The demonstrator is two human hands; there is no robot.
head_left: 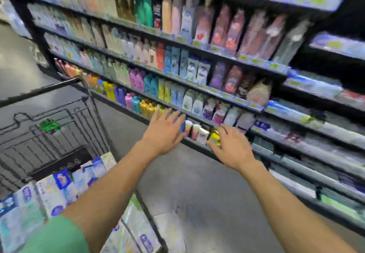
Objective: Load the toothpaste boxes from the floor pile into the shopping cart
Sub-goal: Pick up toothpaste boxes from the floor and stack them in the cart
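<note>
Toothpaste boxes (65, 181): light, stiff, crushable cardboard, judging by looks; best pinched across long sides.
Left hand (165, 133): fingers spread, empty.
Right hand (230, 147): spread, empty.
Shopping cart (59, 114): left of both.

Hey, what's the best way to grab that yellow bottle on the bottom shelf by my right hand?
Grip the yellow bottle around its body, coming from the aisle side. It stands upright at the shelf edge, with bottles beside it, so only its front is free.

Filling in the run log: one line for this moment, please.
left hand: open, empty | right hand: open, empty | boxes: in cart | floor pile: not visible
</note>
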